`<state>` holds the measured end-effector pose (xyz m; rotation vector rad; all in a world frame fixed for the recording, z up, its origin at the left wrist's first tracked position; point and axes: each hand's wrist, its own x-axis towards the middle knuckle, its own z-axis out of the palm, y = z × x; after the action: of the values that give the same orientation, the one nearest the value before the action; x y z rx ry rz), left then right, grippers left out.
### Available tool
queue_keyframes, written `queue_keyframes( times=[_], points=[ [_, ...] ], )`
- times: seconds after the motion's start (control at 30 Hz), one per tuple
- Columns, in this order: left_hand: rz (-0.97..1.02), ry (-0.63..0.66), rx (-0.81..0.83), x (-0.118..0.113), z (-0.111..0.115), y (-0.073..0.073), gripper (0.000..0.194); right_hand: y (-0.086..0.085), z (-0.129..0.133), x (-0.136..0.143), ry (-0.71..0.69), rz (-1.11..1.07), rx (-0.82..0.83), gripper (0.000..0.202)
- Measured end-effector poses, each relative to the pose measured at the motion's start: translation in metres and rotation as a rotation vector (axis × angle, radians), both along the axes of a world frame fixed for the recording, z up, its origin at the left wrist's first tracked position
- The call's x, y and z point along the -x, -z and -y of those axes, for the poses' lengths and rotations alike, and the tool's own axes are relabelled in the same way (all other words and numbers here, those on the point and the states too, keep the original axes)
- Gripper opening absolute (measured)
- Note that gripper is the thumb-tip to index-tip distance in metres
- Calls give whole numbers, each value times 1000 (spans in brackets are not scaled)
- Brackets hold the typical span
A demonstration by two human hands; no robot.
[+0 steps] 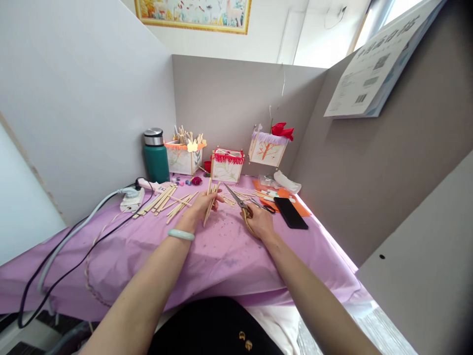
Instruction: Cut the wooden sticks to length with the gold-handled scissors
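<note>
Several thin wooden sticks (210, 207) stand roughly upright in my left hand (204, 204), whose fingers are wrapped round them; a pale green bangle (181, 234) circles that wrist. My right hand (259, 220) grips gold-handled scissors (236, 197), their blades pointing up and left towards the sticks without visibly touching them. Loose sticks (160, 201) lie to the left of my left hand, and short cut pieces (229, 198) are scattered beyond both hands. A black phone (290, 213) lies to the right of my right hand.
A green bottle (156, 160) stands at the back left beside a box of sticks (185, 160). Further right are a red-fringed box (226, 170) and a box with a red flower (268, 150). Cables and a power strip (132, 200) lie left on the purple cloth (229, 256).
</note>
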<state>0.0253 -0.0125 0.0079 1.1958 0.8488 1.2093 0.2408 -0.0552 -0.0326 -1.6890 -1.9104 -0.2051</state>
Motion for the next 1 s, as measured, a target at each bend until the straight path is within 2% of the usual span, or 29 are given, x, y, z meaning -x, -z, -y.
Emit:
queue_keyframes(
  times=[0.23, 0.43, 0.57, 0.73, 1.0],
  points=[
    [-63, -35, -59, 1, -2, 5, 23, 1, -1, 1, -13, -25, -15, 24],
    [-37, -47, -10, 1, -5, 9, 29, 0, 0, 1, -13, -23, -42, 23],
    [-69, -67, -24, 1, -5, 7, 27, 1, 0, 1, -23, -36, -58, 30],
    [-140, -81, -118, -2, 2, 2, 20, 2, 0, 1, -35, -21, -73, 34],
    [-113, 6, -122, -3, 7, 0, 21, 2, -1, 2, -13, 24, -85, 33]
  ],
)
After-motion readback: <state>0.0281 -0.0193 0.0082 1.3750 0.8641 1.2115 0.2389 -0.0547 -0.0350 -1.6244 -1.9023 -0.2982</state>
